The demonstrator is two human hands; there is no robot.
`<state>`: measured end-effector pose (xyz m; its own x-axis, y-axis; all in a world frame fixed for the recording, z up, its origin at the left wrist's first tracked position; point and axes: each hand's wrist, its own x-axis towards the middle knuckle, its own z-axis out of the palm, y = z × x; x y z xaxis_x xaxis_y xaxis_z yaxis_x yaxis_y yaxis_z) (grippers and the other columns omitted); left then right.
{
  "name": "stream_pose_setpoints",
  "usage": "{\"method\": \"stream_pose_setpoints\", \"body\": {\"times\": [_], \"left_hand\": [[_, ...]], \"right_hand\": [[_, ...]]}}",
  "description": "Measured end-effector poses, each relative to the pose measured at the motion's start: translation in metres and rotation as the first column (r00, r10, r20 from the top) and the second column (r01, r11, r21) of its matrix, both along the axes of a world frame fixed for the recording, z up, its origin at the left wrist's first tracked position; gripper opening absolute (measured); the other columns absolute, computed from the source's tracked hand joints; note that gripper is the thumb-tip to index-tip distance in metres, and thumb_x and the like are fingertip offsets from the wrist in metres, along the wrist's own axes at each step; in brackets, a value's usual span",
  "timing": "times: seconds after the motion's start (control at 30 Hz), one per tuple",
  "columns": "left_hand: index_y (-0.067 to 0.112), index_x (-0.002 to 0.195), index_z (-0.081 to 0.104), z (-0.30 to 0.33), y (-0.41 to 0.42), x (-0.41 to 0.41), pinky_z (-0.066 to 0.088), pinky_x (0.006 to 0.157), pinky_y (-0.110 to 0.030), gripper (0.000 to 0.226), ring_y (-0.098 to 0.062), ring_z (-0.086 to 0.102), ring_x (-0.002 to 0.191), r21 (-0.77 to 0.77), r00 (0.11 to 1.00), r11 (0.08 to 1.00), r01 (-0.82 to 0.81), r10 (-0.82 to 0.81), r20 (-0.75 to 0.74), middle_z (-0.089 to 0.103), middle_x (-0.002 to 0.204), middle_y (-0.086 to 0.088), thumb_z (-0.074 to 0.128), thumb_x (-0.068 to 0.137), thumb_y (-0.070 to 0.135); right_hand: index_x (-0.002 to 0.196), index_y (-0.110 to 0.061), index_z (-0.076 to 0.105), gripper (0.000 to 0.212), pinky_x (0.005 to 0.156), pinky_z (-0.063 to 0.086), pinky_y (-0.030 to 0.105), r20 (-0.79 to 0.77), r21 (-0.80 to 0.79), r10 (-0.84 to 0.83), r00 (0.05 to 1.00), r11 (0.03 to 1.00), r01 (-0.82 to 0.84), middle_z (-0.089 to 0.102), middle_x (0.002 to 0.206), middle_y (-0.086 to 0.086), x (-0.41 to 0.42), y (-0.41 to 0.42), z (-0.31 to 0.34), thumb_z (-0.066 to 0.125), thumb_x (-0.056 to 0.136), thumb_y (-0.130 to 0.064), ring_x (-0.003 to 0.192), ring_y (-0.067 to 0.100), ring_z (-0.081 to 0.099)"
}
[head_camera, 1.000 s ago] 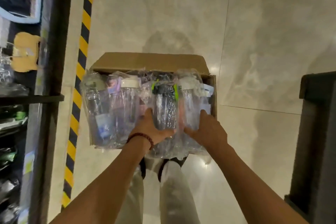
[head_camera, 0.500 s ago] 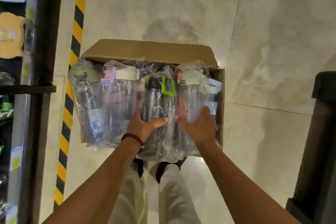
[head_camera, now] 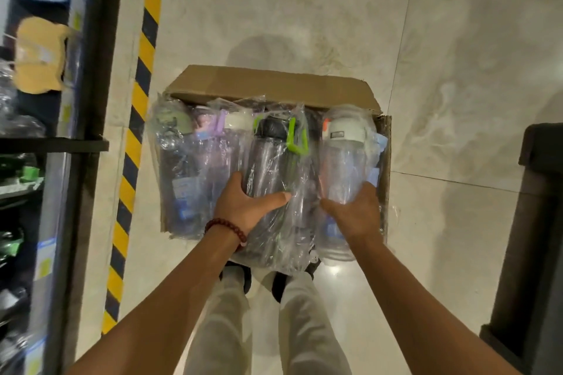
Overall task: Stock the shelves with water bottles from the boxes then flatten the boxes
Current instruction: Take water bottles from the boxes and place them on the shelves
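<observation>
An open cardboard box (head_camera: 274,87) stands on the floor in front of my feet, packed with several plastic-wrapped water bottles. My left hand (head_camera: 243,207) grips the body of a dark bottle with a black lid and green loop (head_camera: 274,161); the thumb lies across its front. My right hand (head_camera: 355,210) grips the lower part of a clear bottle with a white lid (head_camera: 341,167) at the right of the box. More wrapped bottles (head_camera: 195,167) with purple and cream lids fill the left side of the box.
A dark shelf unit (head_camera: 61,143) with wrapped goods runs along the left, bordered by a yellow-black floor stripe (head_camera: 134,143). Another dark unit (head_camera: 533,222) stands at the right. Pale tiled floor (head_camera: 304,9) lies beyond the box.
Both hands have closed more firmly round their bottles; the dark bottle and the white-lidded bottle have risen slightly out of the box toward me.
</observation>
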<state>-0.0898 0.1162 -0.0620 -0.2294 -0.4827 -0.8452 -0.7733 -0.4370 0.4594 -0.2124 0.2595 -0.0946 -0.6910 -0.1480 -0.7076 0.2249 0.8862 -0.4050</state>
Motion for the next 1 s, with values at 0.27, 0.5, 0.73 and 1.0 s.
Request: {"method": "stream_pose_setpoints", "body": {"times": [0.27,0.5,0.73,1.0], "left_hand": [[0.02,0.126,0.052,0.124,-0.047,0.027,0.049,0.096,-0.042,0.101,-0.019,0.058,0.111,-0.082,0.996,0.995,-0.055,0.048,-0.081,0.061,0.121,0.001,0.085,0.04,0.063],[0.021,0.13,0.049,0.28,-0.082,0.037,0.05,0.095,-0.043,0.11,-0.02,0.058,0.113,-0.163,0.954,0.973,-0.163,0.114,-0.276,0.061,0.123,0.0,0.085,0.033,0.058],[0.035,0.096,0.058,0.428,-0.091,0.067,0.052,0.074,-0.024,0.056,-0.004,0.066,0.087,-0.252,0.854,0.944,-0.212,0.053,-0.517,0.067,0.097,0.013,0.088,0.05,0.031],[0.025,0.104,0.06,0.516,-0.077,0.089,0.056,0.071,-0.031,0.069,-0.013,0.07,0.087,-0.263,0.704,0.9,-0.348,0.065,-0.707,0.073,0.094,0.006,0.085,0.04,0.029]], "right_hand": [[0.123,-0.027,0.045,0.072,0.076,0.044,0.009,0.063,-0.314,-0.101,0.993,0.942,0.116,0.058,0.109,-0.01,0.028,-0.02,0.142,0.081,0.064,-0.008,0.099,0.006,0.059],[0.118,-0.032,0.043,0.067,0.085,0.042,0.011,-0.017,-0.527,-0.108,0.994,0.846,0.083,0.054,0.112,-0.016,0.038,-0.064,0.309,0.078,0.071,0.0,0.101,-0.003,0.055],[0.134,-0.027,0.039,0.095,0.098,0.045,0.032,-0.158,-0.669,-0.144,0.977,0.743,0.002,0.052,0.127,-0.007,0.056,-0.079,0.449,0.074,0.047,-0.043,0.118,0.012,0.05],[0.138,-0.021,0.036,0.091,0.099,0.039,0.027,-0.289,-0.763,-0.084,0.954,0.622,-0.176,0.049,0.131,-0.006,0.044,-0.074,0.534,0.083,0.06,-0.018,0.121,0.011,0.047]]}}
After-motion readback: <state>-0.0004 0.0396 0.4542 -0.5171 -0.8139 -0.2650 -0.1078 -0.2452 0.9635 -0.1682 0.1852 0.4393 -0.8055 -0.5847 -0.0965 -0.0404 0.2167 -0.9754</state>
